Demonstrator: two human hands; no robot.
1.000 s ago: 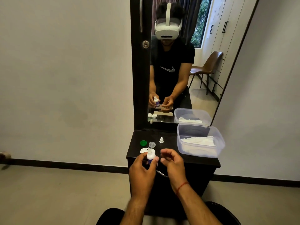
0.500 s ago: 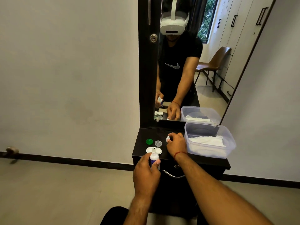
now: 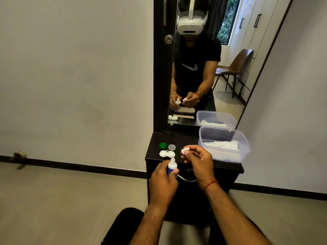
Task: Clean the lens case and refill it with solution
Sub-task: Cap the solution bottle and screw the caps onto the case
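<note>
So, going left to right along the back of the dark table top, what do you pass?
Green cap → clear cap → small white cap pinched by the right hand → clear plastic tub. The lens case and solution bottle sit in front of those caps, so they are skipped.
</note>
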